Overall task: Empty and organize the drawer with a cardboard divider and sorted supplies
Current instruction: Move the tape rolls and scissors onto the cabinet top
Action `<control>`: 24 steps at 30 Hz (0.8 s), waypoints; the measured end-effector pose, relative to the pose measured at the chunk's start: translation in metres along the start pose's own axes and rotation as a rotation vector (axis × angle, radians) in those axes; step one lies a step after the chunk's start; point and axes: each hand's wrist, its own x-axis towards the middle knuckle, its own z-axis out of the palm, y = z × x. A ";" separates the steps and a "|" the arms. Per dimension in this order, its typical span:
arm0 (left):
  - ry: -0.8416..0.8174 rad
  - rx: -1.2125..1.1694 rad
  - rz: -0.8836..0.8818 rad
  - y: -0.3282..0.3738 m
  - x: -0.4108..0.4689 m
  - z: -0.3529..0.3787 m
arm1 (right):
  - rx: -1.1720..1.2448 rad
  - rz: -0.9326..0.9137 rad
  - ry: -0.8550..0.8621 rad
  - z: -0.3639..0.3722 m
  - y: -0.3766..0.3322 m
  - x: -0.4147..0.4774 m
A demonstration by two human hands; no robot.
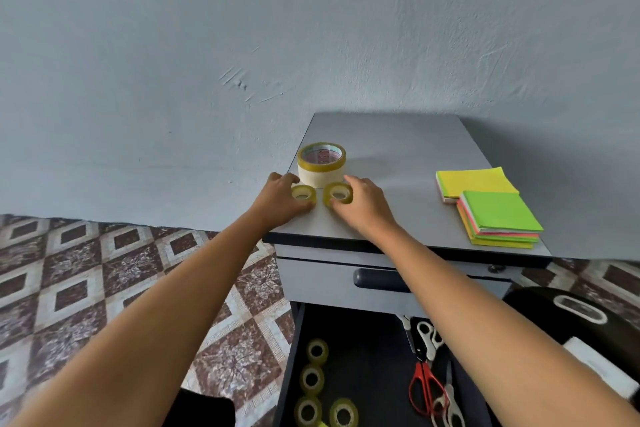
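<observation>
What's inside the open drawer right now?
In the drawer, four small tape rolls lie left; red-handled scissors and white-handled scissors lie right. The right forearm and the closed drawer above hide the rest.

A grey bench [398, 149] is standing against a pale blue wall [207, 28]. Brown and white diamond floor tiles [86, 270] are lying left of the bench.

- The cabinet top [398, 156] is bare in the middle and back.
- The big tape roll [321, 163] blocks its left.
- In front, the left hand [277, 199] grips the left small roll [303, 193], the right hand [363, 204] the right small roll [338, 193].
- Paper stacks [498, 218] fill the right edge.
- The drawer [367, 367] has a free middle, between tape rolls [313, 380] and scissors [426, 388].
</observation>
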 end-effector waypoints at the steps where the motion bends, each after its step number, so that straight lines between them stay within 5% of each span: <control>1: 0.013 -0.024 -0.001 -0.001 0.001 0.001 | 0.006 0.003 0.005 0.002 -0.001 0.002; 17: 0.152 -0.106 0.047 -0.004 -0.004 0.011 | 0.100 -0.035 0.125 0.009 0.001 -0.002; 24: 0.314 -0.181 0.274 0.009 -0.090 0.023 | 0.191 -0.217 0.243 -0.014 0.018 -0.075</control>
